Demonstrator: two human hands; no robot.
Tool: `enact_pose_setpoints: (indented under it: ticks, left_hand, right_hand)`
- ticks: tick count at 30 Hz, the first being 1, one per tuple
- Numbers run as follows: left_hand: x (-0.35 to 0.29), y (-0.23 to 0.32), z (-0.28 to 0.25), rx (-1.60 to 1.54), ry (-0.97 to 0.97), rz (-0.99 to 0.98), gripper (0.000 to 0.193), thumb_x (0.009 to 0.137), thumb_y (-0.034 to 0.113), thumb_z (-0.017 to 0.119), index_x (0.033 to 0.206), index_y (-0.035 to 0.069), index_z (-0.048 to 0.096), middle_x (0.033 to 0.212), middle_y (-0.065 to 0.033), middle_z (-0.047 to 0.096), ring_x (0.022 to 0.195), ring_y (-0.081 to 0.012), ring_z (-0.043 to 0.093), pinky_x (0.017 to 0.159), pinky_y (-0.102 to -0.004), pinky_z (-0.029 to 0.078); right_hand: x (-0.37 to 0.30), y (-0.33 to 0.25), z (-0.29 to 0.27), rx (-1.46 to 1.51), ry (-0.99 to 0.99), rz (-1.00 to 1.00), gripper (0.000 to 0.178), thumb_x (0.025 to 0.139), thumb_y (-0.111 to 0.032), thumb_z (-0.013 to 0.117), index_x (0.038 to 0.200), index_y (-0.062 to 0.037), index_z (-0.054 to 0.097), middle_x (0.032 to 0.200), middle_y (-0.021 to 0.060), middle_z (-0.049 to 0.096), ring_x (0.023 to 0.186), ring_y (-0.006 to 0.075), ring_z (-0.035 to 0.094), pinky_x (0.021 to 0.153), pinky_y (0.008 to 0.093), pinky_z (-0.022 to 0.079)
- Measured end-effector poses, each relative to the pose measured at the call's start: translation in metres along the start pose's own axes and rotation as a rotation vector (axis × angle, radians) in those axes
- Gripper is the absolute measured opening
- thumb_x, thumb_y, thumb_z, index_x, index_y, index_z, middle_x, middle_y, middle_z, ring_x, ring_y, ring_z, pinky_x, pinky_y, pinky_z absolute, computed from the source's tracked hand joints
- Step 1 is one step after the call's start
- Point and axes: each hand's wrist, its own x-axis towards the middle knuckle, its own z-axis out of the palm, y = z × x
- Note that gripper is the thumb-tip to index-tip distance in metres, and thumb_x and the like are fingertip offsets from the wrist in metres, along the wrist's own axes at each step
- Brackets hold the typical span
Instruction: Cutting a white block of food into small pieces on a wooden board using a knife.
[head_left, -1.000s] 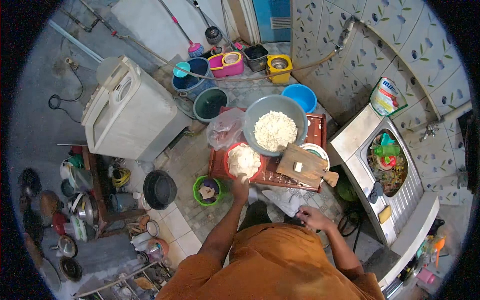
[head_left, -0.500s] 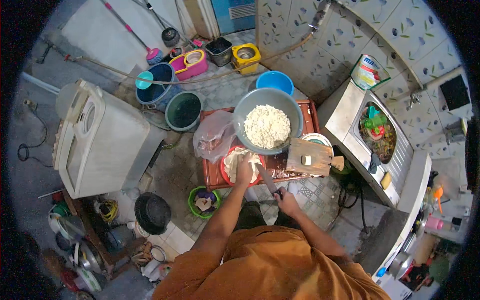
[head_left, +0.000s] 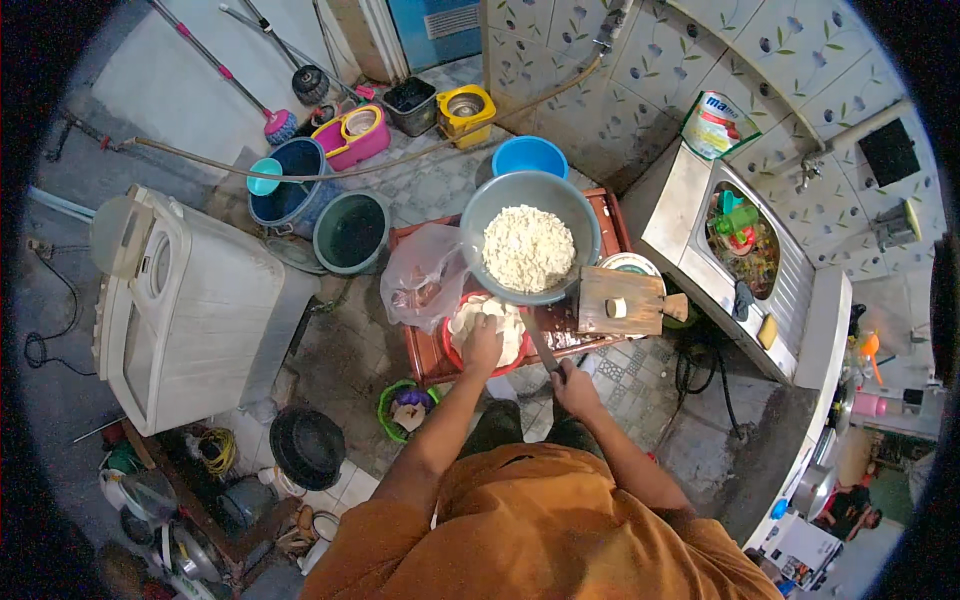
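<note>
My left hand (head_left: 483,346) reaches down into a red basin (head_left: 450,352) of pale, flat pieces (head_left: 505,318). Its fingers look bunched together on them, and the tips are partly hidden. To the right, my right hand (head_left: 577,390) is closed around the handle of a knife (head_left: 543,345). The blade slants up and left past the basin's right side. Just beyond sits a large grey basin (head_left: 476,232) holding a heap of chopped white pieces (head_left: 528,248). On its right lies a wooden cutting board (head_left: 598,296) with one small pale piece (head_left: 616,308) on top.
A reddish-brown low table (head_left: 430,368) bears these basins. A clear plastic bag (head_left: 425,270) sits at its left, with a green basket (head_left: 386,405) on the floor below. Right stands a sink (head_left: 808,262); left, a white washing machine (head_left: 205,300). A hose (head_left: 400,168) runs behind.
The view has turned slightly. My left hand has drawn a little nearer within the red basin. The knife blade has shifted a little to the right and away, still in my right hand.
</note>
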Motion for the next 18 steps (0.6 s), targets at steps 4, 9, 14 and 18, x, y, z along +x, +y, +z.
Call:
enact_pose_setpoints:
  ticks: [4, 9, 14, 18]
  left_hand:
    - [0.005, -0.003, -0.006, 0.043, 0.099, -0.014, 0.021, 0.078, 0.007, 0.058, 0.098, 0.003, 0.051, 0.107, -0.0160, 0.050, 0.087, -0.0372, 0.060, 0.071, -0.0483, 0.049]
    - [0.003, -0.007, -0.014, 0.020, 0.181, 0.019, 0.024, 0.077, 0.006, 0.057, 0.100, 0.003, 0.053, 0.106, -0.0152, 0.050, 0.100, -0.0369, 0.055, 0.081, -0.0470, 0.046]
    - [0.003, 0.003, -0.013, 0.112, 0.190, 0.136, 0.053, 0.073, 0.021, 0.065, 0.123, 0.011, 0.054, 0.130, -0.0143, 0.044, 0.127, -0.0353, 0.034, 0.103, -0.0546, 0.026]
    - [-0.002, 0.001, 0.000, 0.107, -0.057, 0.037, 0.059, 0.075, 0.029, 0.067, 0.132, 0.024, 0.050, 0.151, -0.0096, 0.021, 0.141, -0.0347, 0.011, 0.109, -0.0611, 0.011]
  right_hand:
    - [0.020, -0.001, 0.010, -0.006, 0.084, -0.036, 0.026, 0.088, -0.020, 0.055, 0.105, -0.0001, 0.053, 0.086, 0.0280, 0.062, 0.083, 0.0468, 0.059, 0.071, 0.0522, 0.047]
    - [0.030, -0.007, 0.021, -0.143, -0.011, 0.031, 0.030, 0.088, -0.022, 0.054, 0.112, -0.0027, 0.054, 0.088, 0.0269, 0.063, 0.084, 0.0449, 0.061, 0.072, 0.0530, 0.048]
    - [0.007, -0.018, 0.004, -0.178, -0.086, 0.069, 0.027, 0.089, -0.022, 0.051, 0.109, -0.0057, 0.055, 0.086, 0.0264, 0.063, 0.083, 0.0448, 0.061, 0.070, 0.0553, 0.047]
    - [0.007, -0.019, 0.000, -0.169, -0.007, 0.046, 0.025, 0.088, -0.023, 0.052, 0.105, -0.0051, 0.054, 0.085, 0.0260, 0.063, 0.082, 0.0452, 0.061, 0.069, 0.0553, 0.047]
